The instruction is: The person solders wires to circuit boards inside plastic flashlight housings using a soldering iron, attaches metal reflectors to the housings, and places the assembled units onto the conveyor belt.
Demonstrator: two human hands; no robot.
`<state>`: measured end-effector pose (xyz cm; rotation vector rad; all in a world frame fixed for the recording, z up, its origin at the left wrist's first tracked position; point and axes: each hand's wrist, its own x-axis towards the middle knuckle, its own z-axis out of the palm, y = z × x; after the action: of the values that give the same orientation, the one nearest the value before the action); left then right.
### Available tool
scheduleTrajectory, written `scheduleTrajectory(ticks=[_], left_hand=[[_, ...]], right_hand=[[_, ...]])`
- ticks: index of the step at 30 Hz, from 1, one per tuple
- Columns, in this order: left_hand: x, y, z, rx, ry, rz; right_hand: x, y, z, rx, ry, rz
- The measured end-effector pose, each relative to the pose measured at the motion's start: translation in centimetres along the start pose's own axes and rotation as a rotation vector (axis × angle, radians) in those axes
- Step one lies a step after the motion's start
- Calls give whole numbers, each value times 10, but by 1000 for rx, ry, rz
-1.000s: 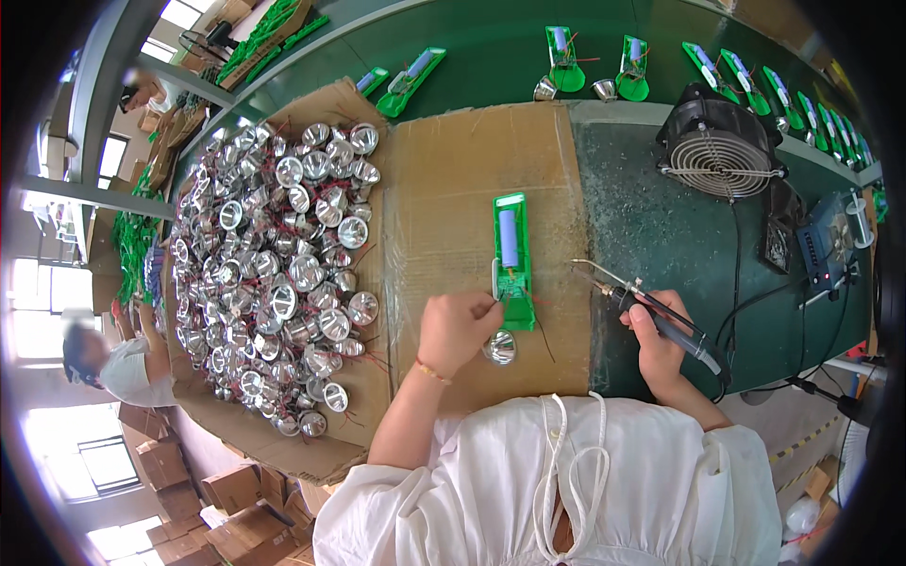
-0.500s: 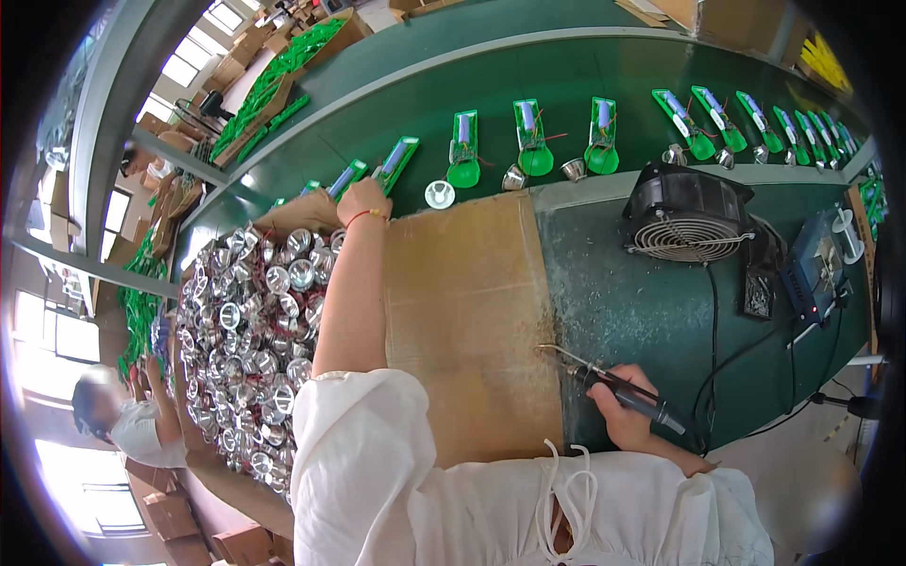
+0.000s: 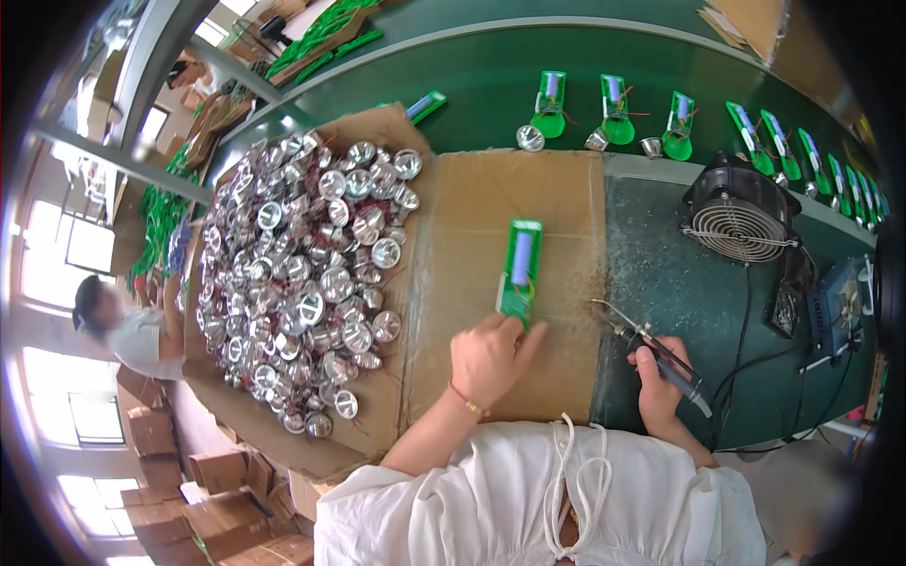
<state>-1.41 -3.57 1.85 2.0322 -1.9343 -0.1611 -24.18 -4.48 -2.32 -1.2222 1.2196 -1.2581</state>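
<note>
My left hand (image 3: 489,360) is at the near end of a green plastic lamp housing (image 3: 516,297), gripping it with the fingers over that end. A lilac cylindrical battery (image 3: 522,257) and thin wires sit inside the housing, which lies lengthwise over the brown cardboard mat (image 3: 462,245). The left thumb sticks out to the right, slightly smeared. Closed around the handle of a soldering iron (image 3: 692,387), my right hand (image 3: 661,373) rests to the right of the mat. The iron's thin bent tip points up and left, over the mat's right edge.
Left of the mat, a cardboard box (image 3: 377,448) is heaped with silver reflector cups (image 3: 335,283) on red wires. More green housings (image 3: 616,123) line the far green surface (image 3: 472,118). A black fan (image 3: 741,212) and a blue soldering station (image 3: 830,311) with cables stand right. Other people are at far left.
My left hand has come back from the far row with a green housing onto the mat. The view has shifted left; my right hand still holds the soldering iron.
</note>
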Motion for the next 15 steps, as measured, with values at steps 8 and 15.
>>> scheduleTrajectory(ticks=[8,15], left_hand=[[21,-108,-32,684,270,-371],[18,-107,-33,439,376,-283]], right_hand=[[-11,4,4,32,-4,-58],[-16,1,1,25,35,-82]])
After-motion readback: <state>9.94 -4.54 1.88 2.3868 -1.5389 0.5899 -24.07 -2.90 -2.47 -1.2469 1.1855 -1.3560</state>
